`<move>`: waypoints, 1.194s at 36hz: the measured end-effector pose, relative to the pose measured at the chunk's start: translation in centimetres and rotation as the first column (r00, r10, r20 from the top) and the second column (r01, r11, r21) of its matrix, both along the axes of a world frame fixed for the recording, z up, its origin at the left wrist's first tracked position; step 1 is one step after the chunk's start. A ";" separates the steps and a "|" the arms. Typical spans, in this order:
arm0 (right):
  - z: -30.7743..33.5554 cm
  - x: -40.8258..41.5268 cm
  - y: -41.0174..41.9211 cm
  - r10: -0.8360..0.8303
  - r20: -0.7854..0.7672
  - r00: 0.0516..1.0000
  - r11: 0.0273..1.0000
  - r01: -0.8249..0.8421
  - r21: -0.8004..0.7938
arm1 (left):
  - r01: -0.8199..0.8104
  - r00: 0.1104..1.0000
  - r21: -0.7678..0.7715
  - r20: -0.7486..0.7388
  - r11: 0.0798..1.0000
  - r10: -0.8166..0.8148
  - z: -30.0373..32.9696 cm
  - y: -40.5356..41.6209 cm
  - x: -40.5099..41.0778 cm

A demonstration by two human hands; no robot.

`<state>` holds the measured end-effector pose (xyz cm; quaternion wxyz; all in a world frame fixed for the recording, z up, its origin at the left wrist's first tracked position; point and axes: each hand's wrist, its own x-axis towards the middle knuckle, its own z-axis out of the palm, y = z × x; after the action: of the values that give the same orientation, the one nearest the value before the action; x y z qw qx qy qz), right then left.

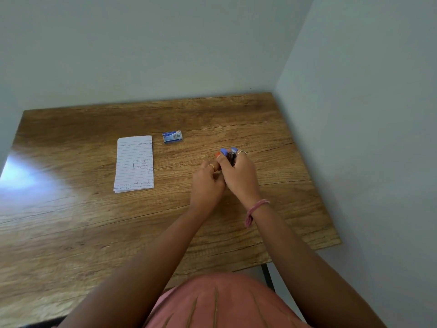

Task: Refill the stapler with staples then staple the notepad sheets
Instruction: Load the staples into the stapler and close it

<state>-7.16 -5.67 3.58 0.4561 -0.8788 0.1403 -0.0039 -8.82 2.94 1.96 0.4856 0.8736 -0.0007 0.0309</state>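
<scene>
A small blue stapler (pixel 229 154) is held upright above the table, right of centre; only its blue top and dark metal part show between the fingers. My right hand (pixel 240 175) is wrapped around it. My left hand (pixel 208 183) presses against the stapler's near side with curled fingers; what it pinches is hidden. The lined notepad sheets (pixel 134 163) lie flat to the left. A small blue staple box (pixel 172 137), shut, lies beyond them toward the middle.
The wooden table (pixel 71 221) stands in a corner, with pale walls behind it and on the right. Its right edge runs close beside my right forearm. A dark table leg (pixel 268 275) shows below the front edge.
</scene>
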 end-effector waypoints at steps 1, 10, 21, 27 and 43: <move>0.1 -0.1 0.0 -0.002 0.005 1.000 1.000 0.002 -0.009 | -0.003 1.000 0.001 0.009 1.000 0.003 0.0 0.0 -0.1; 0.3 -0.8 0.1 0.015 0.070 0.997 0.999 -0.011 -0.053 | -0.013 0.998 -0.011 0.054 1.000 0.013 0.0 -0.2 -0.9; 0.0 -1.7 0.2 -0.001 0.058 0.998 0.999 0.003 -0.034 | -0.009 1.000 -0.112 -0.018 0.994 0.007 -0.4 0.0 -1.6; 0.0 -2.1 0.2 -0.031 0.050 0.998 0.999 0.029 0.035 | -0.015 0.998 -0.183 -0.065 0.983 0.003 -0.5 0.2 -1.7; -0.4 -2.8 0.0 0.028 0.043 0.999 0.958 -0.039 0.283 | -0.163 0.958 -0.447 -0.285 0.879 0.033 -0.4 0.6 -2.2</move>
<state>-9.93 -5.71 3.16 0.5802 -0.8062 0.1157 0.0073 -11.00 3.59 1.53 0.6744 0.7262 0.1172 -0.0640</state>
